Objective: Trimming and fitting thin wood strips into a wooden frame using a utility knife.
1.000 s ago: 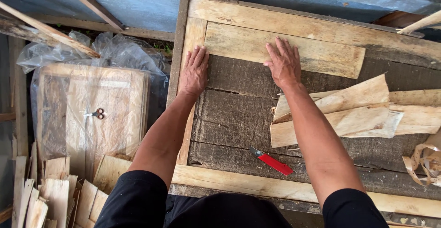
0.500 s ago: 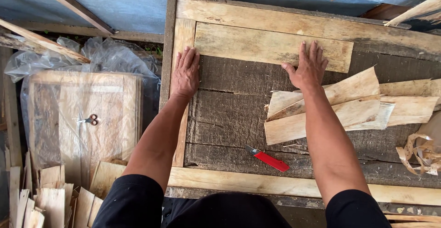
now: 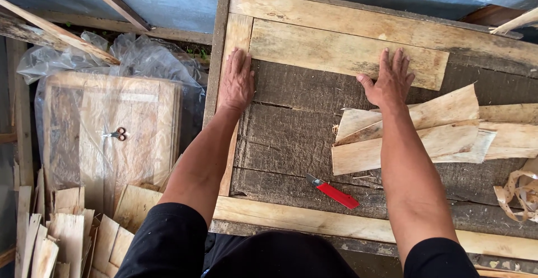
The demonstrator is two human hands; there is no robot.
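Fingers flat on the thin board

Fingers point(image 3: 392, 65) of both hands lie spread and flat, grasping nothing. Left hand point(image 3: 235, 82) presses the board's point(image 3: 336, 54) left end, right hand point(image 3: 389, 82) its lower edge, keeping it against the desk point(image 3: 291, 127) frame. A red knife point(image 3: 334, 192) waits nearby.

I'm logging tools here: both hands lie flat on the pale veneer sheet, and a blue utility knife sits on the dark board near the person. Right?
Not quite: the head view shows the utility knife is red, not blue. Both the left hand and the right hand do press the pale veneer sheet.
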